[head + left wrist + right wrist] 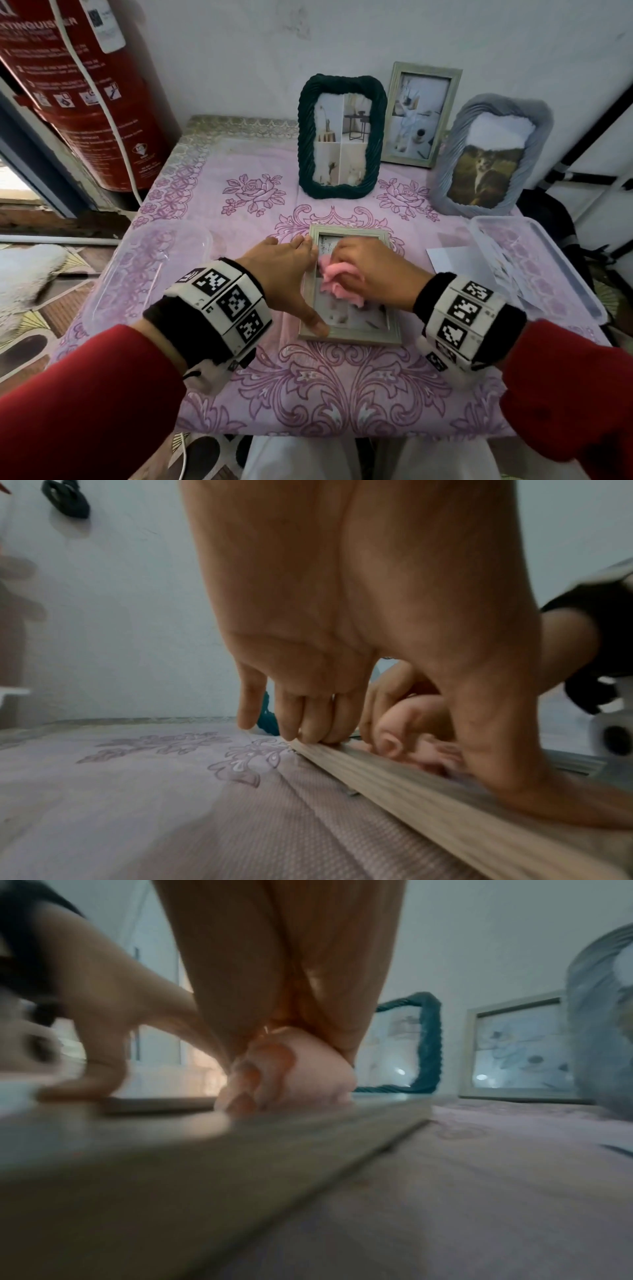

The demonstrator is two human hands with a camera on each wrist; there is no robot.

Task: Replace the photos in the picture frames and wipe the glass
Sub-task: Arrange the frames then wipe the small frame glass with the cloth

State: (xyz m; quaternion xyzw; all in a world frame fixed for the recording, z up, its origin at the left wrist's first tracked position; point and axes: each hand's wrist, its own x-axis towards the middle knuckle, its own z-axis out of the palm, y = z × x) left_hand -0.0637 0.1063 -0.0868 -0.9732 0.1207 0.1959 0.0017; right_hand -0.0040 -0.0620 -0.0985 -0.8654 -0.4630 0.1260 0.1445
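Note:
A pale wooden picture frame (352, 337) lies flat, glass up, on the pink tablecloth in the head view. My right hand (370, 270) grips a bunched pink cloth (334, 279) and presses it on the glass. My left hand (287, 274) rests with straight fingers on the frame's left rail, thumb at the near corner and fingertips (308, 735) at the far corner. The left wrist view shows that frame rail (428, 788). In the right wrist view the pink cloth (301, 1074) sits under my palm on the frame (240, 1137).
Three frames stand at the back: a dark green one (306, 137), a pale rectangular one (394, 113) and a grey ruffled one (544, 137). Clear plastic tubs sit at left (113, 274) and right (555, 274), the right one holding prints. A red fire extinguisher (78, 85) stands far left.

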